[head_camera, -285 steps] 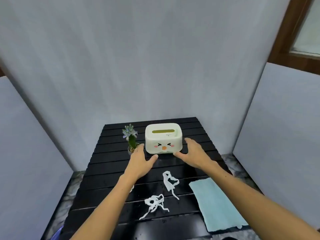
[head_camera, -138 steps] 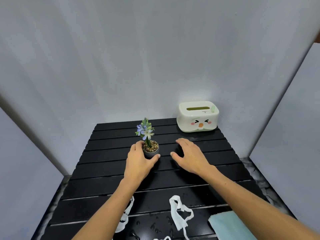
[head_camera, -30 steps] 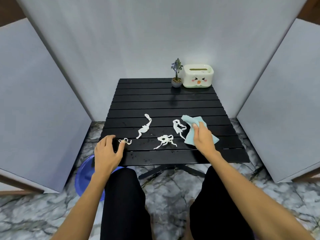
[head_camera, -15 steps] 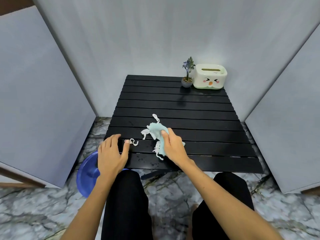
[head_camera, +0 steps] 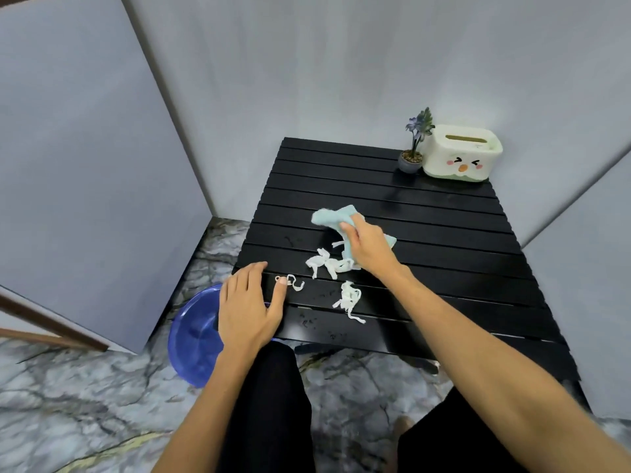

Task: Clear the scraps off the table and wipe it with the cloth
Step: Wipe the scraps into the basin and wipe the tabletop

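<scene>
White paper scraps lie on the near-left part of the black slatted table [head_camera: 426, 213]: a bunched pile [head_camera: 324, 264] by my right hand, a thin curl [head_camera: 295, 282] at my left thumb, and a longer strip [head_camera: 348, 298] nearer the front edge. My right hand [head_camera: 368, 247] grips the light-blue cloth [head_camera: 333, 216], crumpled and pressed on the table just behind the pile. My left hand [head_camera: 247, 305] rests flat on the table's front-left corner, fingers apart, thumb tip touching the curl. Small water drops dot the front slats.
A blue plastic basin [head_camera: 194, 339] sits on the marble floor below the table's front-left corner. A small potted plant [head_camera: 413, 148] and a white tissue box [head_camera: 461, 155] with a cartoon face stand at the far right corner. Grey panels enclose the table on three sides.
My right hand has moved the cloth a little away from me, leaving the scraps bunched toward the front-left corner. My left hand has stayed at the corner. The view has shifted left.
</scene>
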Tool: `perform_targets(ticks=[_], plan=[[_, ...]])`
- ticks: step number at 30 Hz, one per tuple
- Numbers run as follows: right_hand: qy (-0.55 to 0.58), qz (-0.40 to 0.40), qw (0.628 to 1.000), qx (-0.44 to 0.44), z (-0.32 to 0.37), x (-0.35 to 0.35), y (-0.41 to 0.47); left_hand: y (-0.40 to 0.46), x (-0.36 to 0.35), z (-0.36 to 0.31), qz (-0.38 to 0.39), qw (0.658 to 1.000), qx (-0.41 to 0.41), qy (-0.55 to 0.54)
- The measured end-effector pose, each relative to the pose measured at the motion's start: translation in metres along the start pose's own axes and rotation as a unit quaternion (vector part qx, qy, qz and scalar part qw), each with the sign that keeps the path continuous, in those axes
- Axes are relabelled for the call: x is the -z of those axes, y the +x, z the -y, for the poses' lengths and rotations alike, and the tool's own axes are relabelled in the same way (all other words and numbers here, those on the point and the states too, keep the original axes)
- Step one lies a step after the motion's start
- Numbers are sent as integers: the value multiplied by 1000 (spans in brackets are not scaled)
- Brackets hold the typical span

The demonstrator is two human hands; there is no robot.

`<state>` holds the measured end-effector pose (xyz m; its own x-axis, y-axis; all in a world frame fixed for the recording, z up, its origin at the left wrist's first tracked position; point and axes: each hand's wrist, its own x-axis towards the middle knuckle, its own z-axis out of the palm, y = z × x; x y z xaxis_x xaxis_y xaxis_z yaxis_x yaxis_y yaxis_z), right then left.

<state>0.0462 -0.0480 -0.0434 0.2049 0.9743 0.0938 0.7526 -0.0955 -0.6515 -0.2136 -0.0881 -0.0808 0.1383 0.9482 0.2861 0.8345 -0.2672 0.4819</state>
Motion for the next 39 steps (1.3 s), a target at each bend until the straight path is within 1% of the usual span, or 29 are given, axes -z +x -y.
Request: perform_targets(ticks=[5,7,9,11,14,16,18,20,22,24,26,29,33,36,39], plan=[[-10,99,991,93,8,-5,-17,0,-1,0,1,1000,6,-1],[-18,125,986,109,7,-1,-29,-1,-1,0,3,1000,5,0],[-13,128,986,110,6,5,-41,-1,0,1,3,1000,5,2],[14,102,991,85,4,13,-53,-1,0,0,6,1000,0,3],[67,22,997,32,0,34,-66,-2,3,-1,16,1000,-10,4],[68,-34,997,14,-4,50,-76,-4,5,0,26,1000,-14,6],[40,-63,997,13,-12,61,-89,-4,7,1,38,999,-21,13],[2,-50,999,-3,-24,62,-104,-4,10,0,49,998,-28,25],[-30,-14,999,-20,-37,54,-121,-4,12,1,58,997,-35,31],[-36,4,999,2,-43,43,-136,-4,15,5,66,997,-42,28],[-8,-15,1000,8,-35,36,-144,-6,16,10,70,996,-51,31],[12,-64,998,-13,-15,22,-149,-9,18,16,60,995,-60,54],[94,-101,988,-68,14,-7,-141,-10,19,21,58,996,-55,48],[117,-105,984,-87,35,-31,-128,-9,19,22,51,996,-53,43],[137,-107,982,-78,59,-54,-117,-6,21,28,48,998,-40,31]])
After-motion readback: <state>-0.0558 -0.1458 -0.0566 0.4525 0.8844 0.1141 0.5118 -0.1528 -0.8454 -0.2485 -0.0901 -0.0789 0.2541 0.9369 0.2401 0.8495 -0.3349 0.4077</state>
